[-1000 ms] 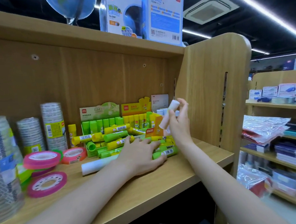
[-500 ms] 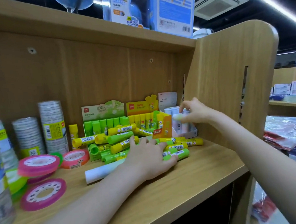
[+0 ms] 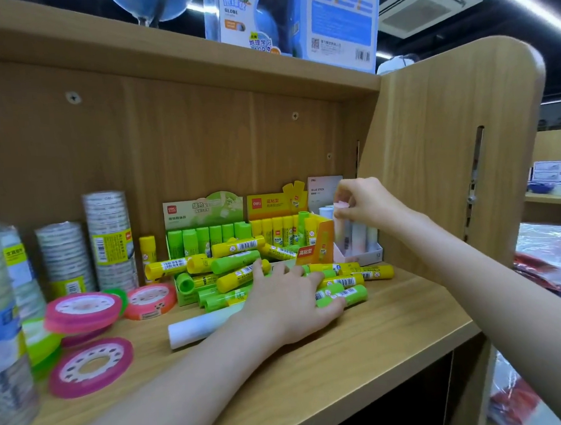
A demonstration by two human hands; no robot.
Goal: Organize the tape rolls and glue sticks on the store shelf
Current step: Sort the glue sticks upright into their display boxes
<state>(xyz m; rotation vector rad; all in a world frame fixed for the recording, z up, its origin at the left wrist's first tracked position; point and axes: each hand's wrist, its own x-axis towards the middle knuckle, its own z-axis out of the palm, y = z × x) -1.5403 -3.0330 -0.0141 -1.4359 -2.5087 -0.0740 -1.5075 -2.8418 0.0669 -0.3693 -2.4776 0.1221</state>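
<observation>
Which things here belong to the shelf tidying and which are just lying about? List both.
Job:
loose glue sticks under the left hand
pastel glue stick pinched by the right hand
white display box
pink tape rolls
clear tape stacks

Lying about:
globe box
red packets

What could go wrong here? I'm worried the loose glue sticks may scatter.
The left hand rests on a loose pile of glue sticks near the shelf edge; a nudge could roll some off. The right hand pinches a pastel stick over the crowded white box; forcing it in might tip the neighbours.
</observation>
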